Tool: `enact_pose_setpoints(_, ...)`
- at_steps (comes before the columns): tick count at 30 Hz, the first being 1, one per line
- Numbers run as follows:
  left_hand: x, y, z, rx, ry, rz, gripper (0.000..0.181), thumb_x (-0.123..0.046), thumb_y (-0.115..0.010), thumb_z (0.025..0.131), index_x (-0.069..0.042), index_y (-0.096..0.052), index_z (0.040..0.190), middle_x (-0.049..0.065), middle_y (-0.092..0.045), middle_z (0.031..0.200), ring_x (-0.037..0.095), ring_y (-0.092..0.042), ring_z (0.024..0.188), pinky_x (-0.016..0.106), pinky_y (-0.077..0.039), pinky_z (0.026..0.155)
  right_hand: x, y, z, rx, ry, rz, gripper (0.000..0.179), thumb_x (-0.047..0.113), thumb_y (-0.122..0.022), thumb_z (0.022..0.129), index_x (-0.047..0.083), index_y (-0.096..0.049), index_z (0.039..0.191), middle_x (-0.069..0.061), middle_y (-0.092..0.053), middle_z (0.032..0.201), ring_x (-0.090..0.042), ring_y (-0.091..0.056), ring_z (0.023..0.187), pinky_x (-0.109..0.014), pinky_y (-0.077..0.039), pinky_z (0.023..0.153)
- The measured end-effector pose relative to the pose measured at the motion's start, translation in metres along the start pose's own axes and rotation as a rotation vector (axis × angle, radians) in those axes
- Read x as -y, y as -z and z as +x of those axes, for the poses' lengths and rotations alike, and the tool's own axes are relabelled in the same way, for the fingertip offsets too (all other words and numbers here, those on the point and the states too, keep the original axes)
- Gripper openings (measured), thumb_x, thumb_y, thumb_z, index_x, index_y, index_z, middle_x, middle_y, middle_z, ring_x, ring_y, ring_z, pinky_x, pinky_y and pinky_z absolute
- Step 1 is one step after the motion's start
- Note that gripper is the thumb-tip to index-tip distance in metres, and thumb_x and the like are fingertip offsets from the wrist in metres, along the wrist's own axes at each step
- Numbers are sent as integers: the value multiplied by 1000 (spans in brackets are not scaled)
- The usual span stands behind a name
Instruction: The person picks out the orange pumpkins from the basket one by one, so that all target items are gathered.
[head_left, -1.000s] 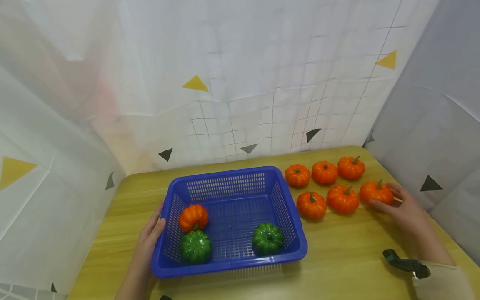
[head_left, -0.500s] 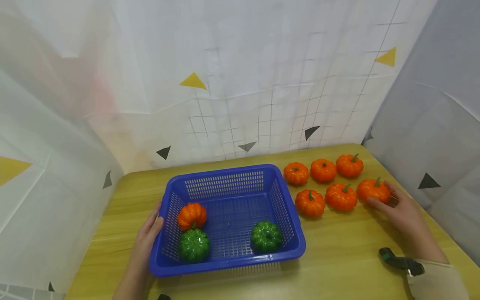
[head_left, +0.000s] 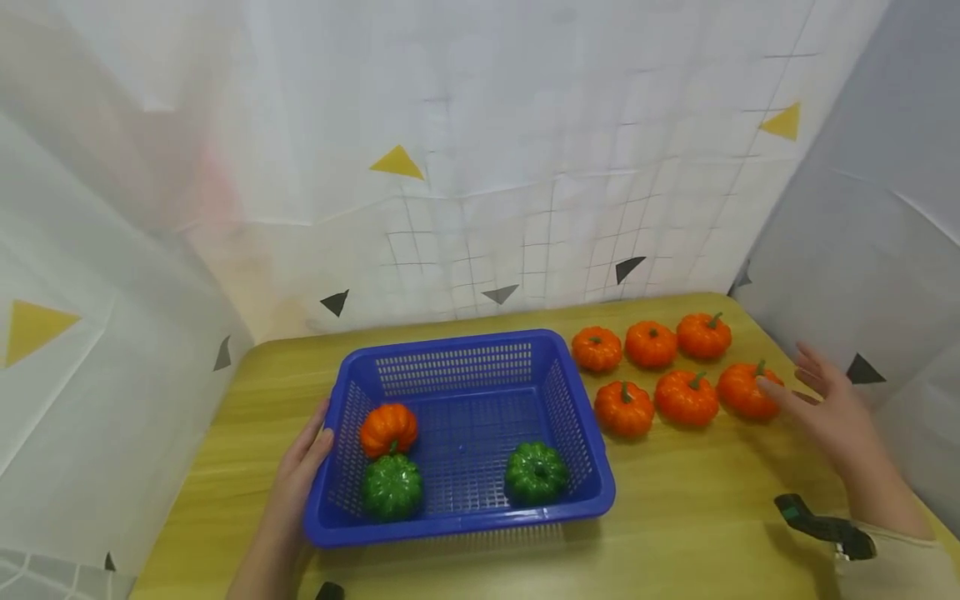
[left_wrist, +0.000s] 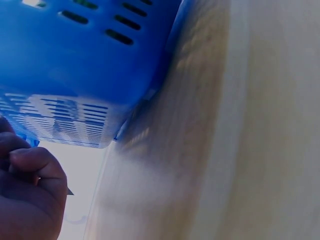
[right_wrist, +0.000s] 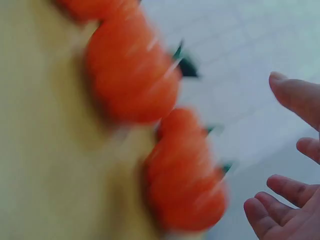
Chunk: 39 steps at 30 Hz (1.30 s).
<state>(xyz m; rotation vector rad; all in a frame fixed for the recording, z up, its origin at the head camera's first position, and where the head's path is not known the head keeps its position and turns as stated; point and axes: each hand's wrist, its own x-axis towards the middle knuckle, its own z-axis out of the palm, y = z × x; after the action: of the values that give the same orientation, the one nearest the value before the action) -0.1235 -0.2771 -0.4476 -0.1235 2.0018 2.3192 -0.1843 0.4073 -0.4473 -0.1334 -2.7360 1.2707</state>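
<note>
My left hand (head_left: 296,475) grips the left side of a blue plastic basket (head_left: 468,523), its thumb by the rim; the left wrist view shows its curled fingers (left_wrist: 35,165) close to the slotted wall. Inside the basket are an orange pumpkin (head_left: 388,430) and a green pumpkin (head_left: 393,487) at the left, plus another green pumpkin (head_left: 536,474) at the right. My right hand (head_left: 832,417) is open and holds nothing, its fingers spread just right of the nearest orange pumpkin (head_left: 748,390). A gap separates hand and pumpkins in the right wrist view.
Several orange pumpkins stand in two rows right of the basket, among them a front one (head_left: 624,409) and a back one (head_left: 703,336). The wooden table (head_left: 675,508) meets white sheet walls (head_left: 480,167) at the back and sides.
My right hand has let go of the rightmost front pumpkin and drawn back up and to the right, fingers spreading. That pumpkin stays at the end of its row. The left hand keeps its place.
</note>
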Motion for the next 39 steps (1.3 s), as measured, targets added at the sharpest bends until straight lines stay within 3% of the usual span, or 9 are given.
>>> enact_pose_setpoints(1,0,0,1,4,-1,-6,57,-38,-46,106,-32,-24,158,2,-24,162,20,-57,120,42,-52,93,10,3,1,2,22,-20,89,42,-64,96,36,-1,158,-25,-14,160,-53,-27,136,-13,-47,87)
enact_pose_setpoints(3,0,-2,2,9,0,-22,56,-38,-46,105,-34,-26,157,2,-26,161,21,-57,121,42,-52,93,33,8,4,17,65,-51,88,42,-65,95,42,-2,157,-25,-17,159,-55,-33,131,-37,-51,94)
enact_pose_setpoints(6,0,-4,4,23,-15,-44,56,-36,-46,106,-32,-26,158,4,-30,159,23,-57,120,43,-52,94,73,11,12,86,125,-83,88,43,-66,94,44,-3,156,-23,-18,160,-59,-38,126,-72,-36,92)
enact_pose_setpoints(11,2,-4,6,20,-40,-25,56,-35,-45,106,-29,-25,158,6,-35,156,24,-59,117,44,-53,92,138,1,30,204,254,-102,90,40,-70,92,37,-9,159,-17,-18,161,-53,-33,133,-72,-35,96)
enact_pose_setpoints(15,4,-2,6,15,-19,-23,57,-37,-46,106,-31,-25,158,6,-33,158,24,-58,118,44,-53,92,186,-13,38,272,343,-114,88,40,-73,90,36,-17,158,-13,-23,160,-45,-36,136,-68,-37,99)
enact_pose_setpoints(22,4,0,6,-14,3,1,58,-39,-47,105,-32,-24,158,0,-26,161,21,-57,121,42,-53,91,251,-55,52,400,548,-110,82,36,-75,89,27,-29,156,-8,-30,157,-35,-43,134,-56,-43,101)
enact_pose_setpoints(28,5,0,3,-10,14,-29,57,-38,-47,105,-34,-26,157,3,-31,159,23,-57,120,44,-52,92,278,-105,56,543,706,-96,81,32,-78,88,24,-33,155,-8,-34,155,-32,-47,131,-47,-49,98)
enact_pose_setpoints(39,5,-1,0,-22,-7,-2,54,-38,-46,105,-34,-29,156,4,-33,157,22,-58,119,45,-53,91,298,-189,51,697,778,-167,81,35,-78,86,30,-34,154,-5,-39,151,-28,-56,122,-41,-54,91)
